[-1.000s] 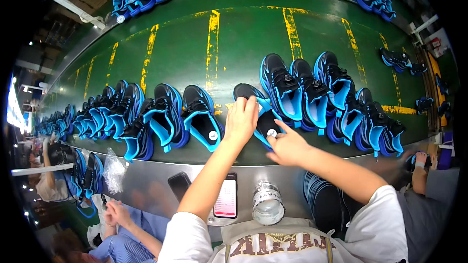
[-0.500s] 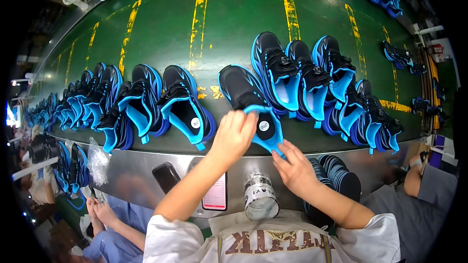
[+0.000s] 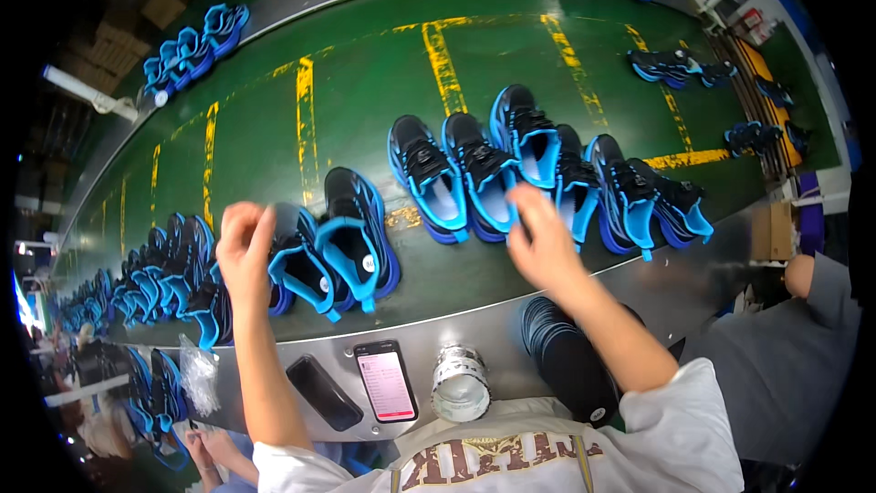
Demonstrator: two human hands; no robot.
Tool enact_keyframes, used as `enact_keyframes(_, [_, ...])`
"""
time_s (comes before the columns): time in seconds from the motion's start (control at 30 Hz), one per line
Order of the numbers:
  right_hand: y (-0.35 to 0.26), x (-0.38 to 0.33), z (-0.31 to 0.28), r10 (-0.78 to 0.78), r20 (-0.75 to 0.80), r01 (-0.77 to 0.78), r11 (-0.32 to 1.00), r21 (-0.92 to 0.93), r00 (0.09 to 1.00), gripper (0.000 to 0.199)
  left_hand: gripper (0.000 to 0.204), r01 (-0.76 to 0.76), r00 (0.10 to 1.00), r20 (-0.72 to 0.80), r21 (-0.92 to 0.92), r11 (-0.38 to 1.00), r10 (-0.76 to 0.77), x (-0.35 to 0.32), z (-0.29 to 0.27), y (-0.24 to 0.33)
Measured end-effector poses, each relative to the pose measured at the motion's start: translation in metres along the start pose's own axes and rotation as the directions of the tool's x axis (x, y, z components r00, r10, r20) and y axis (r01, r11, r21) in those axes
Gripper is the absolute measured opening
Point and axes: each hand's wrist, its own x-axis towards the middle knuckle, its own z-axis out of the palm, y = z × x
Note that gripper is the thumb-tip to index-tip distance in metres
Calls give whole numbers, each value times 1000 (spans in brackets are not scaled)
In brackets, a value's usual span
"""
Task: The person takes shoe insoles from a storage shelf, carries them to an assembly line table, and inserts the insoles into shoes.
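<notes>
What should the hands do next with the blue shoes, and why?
Probably the right hand should reach a little further and take hold of the nearest shoe in the group in front of it. That hand is open and empty, with its fingertips at that shoe's tongue. The left hand is at the pair of shoes further left on the green belt.

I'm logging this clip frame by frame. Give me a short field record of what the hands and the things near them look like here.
Setting: green conveyor belt with yellow marks
Left hand: curled, at a black-and-blue shoe pair
Right hand: fingers spread, over a shoe cluster
Hands holding anything: cannot tell for left; right open
Near edge: phone with lit screen, dark phone, tape roll
</notes>
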Motion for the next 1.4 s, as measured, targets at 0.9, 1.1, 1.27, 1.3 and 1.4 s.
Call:
enact_keyframes(0.9, [50, -95, -160, -65, 98, 95, 934, -344, 993, 37, 36, -690, 550, 628, -29, 724, 550, -239, 97, 76])
enact_keyframes(1.1, [-38, -225, -144, 113, 140, -72, 960, -272, 984, 37, 51, -653, 754, 452, 439, 617, 477, -122, 153, 62])
enact_keyframes(1.27, [-52, -258, -124, 380, 76, -299, 822, -485, 922, 45, 53, -597, 688, 724, 523, 609, 52, -59, 211, 19])
enact_keyframes(1.3, [-49, -261, -122, 380, 73, -300, 821, -486, 922, 45, 46, -622, 670, 737, 494, 607, 87, -56, 221, 21])
enact_keyframes(1.4, [-43, -264, -132, 332, 92, -244, 829, -504, 939, 45, 43, -596, 690, 704, 421, 684, 168, -61, 254, 36])
